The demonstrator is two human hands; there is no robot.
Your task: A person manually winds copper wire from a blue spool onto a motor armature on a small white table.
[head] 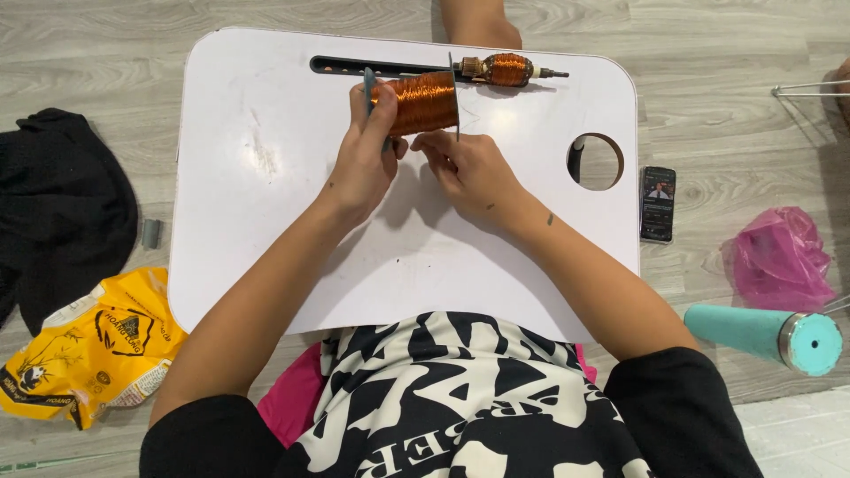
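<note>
A spool of copper wire (423,103) is shown lying on its side near the far edge of a white lap worktop (266,230), its axis running left to right. The left hand (363,164) is closed around the left flange and the near side of the winding, with the thumb across the flange edge. The right hand (469,173) is held just beside the spool's lower right, its fingertips (425,142) pinched together at the winding; whether a loose strand is held between them cannot be told at this size.

The spool is judged dense and fairly heavy for its bulk, given the full copper winding. The thin grey flanges are judged stiff, and they offer the firmest place to be gripped. The enamelled winding is likely smooth and slippery, and the fine wire is easily kinked or scratched, so pressure on the coil itself is best kept light.

Just behind the spool, a wound motor armature (506,69) rests by a dark slot in the worktop. A phone (658,204) and a teal bottle (766,332) lie on the floor at the right.
</note>
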